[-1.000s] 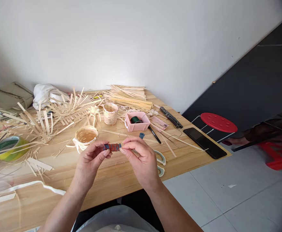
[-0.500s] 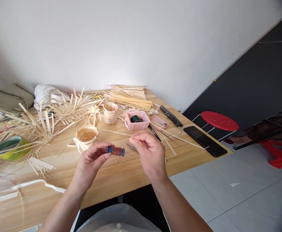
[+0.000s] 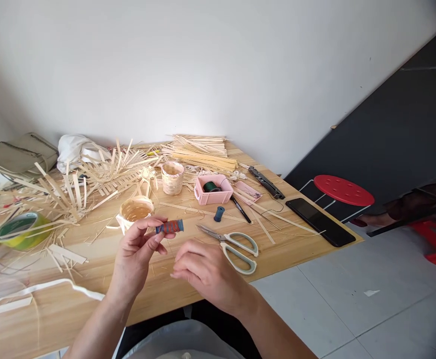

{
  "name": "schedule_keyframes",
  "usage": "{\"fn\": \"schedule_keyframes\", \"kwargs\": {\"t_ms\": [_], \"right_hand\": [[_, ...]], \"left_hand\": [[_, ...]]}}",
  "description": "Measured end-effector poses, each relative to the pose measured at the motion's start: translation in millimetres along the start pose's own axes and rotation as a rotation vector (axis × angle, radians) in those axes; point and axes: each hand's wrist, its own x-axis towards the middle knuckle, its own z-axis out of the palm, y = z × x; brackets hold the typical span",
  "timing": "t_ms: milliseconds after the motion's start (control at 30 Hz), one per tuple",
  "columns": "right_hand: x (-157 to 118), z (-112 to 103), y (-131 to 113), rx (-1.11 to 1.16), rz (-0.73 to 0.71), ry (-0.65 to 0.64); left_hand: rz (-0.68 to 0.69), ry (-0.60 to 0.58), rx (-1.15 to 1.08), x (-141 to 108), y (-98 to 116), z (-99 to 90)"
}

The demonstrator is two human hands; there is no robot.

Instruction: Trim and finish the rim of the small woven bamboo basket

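Observation:
My left hand [image 3: 133, 257] pinches a small blue spool [image 3: 172, 226] wound with orange-red thread, lying sideways between thumb and fingers above the table. Just below and to the right of it is my right hand [image 3: 208, 274], its fingers drawn together in a pinch. Whether a thread end is between them is too fine to make out. Scissors [image 3: 222, 237] with white handles lie on the table beyond the right hand, blades partly parted. A second blue spool [image 3: 219, 214] stands behind them. A woven basket [image 3: 137, 208] is partly covered by my left fingers.
At the back stand another small woven basket [image 3: 173, 178] and a pink crate [image 3: 214, 190] with dark green thread. A marker [image 3: 240, 208], a utility knife [image 3: 266, 182] and a phone [image 3: 320, 222] lie rightward. Loose strips [image 3: 75, 192] and green tape [image 3: 21, 230] occupy the left.
My right hand has moved down and left, away from the scissors, which now show in full. The second blue spool has come into view. My left hand and its spool shifted slightly left.

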Motion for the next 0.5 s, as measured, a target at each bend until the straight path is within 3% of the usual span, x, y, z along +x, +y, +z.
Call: {"fn": "schedule_keyframes", "kwargs": {"t_ms": [67, 200, 300, 367, 500], "right_hand": [[-2.7, -8.1, 2.0, 0.129, 0.067, -0.021], [2.3, -26.3, 11.1, 0.264, 0.323, 0.248], [11.3, -28.8, 20.2, 0.352, 0.477, 0.096], [15.9, -28.0, 22.9, 0.315, 0.487, 0.007], [17.9, -28.9, 15.3, 0.026, 0.359, 0.096]], "left_hand": [[0.043, -0.060, 0.061, -1.3, 0.5, -3.1], [0.059, -0.162, 0.108, -2.5, 0.5, -8.6], [0.052, -0.226, 0.110, -2.9, 1.0, -10.0], [0.053, -0.232, 0.114, -3.4, 1.6, -10.8], [0.050, -0.161, 0.123, -4.6, 2.0, -12.9]]}}
